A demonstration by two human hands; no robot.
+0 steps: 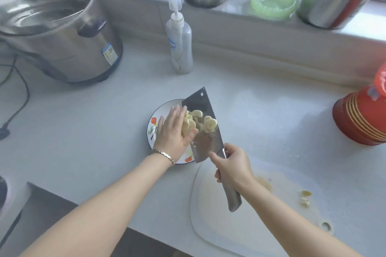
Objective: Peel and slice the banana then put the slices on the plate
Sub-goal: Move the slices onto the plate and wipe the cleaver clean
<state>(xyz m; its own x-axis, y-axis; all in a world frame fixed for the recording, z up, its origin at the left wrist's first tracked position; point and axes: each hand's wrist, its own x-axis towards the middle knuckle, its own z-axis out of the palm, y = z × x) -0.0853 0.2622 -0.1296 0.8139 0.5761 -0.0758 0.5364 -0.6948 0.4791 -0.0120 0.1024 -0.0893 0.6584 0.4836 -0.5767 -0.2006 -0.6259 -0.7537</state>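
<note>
Entry: transfer stage, judged from the head view only.

Peeling and slicing look done. I see no whole banana and no peel anywhere on the counter [94, 131].

The banana slices [210, 124] lie heaped on the flat of the cleaver [203, 142], which is tilted above the plate [152, 131]. The plate sits mid-counter, just past the far left corner of the cutting board [229, 225].

The right hand [231, 165] has its fingers wrapped round the cleaver's handle, forefinger stretched toward the blade. The left hand [173, 131] has straight fingers held close together, their tips against the pile on the blade's left side. I read this as a sweep of the slices off the steel and down to the plate.

I cannot tell whether any slices are on the plate yet, because hand and blade hide its middle.

Left to do: clear the blade. A few leftover pieces [305, 197] lie toward the board's right edge, well apart from the plate. They are end bits or slices, too small to say which, and may also need moving.
</note>
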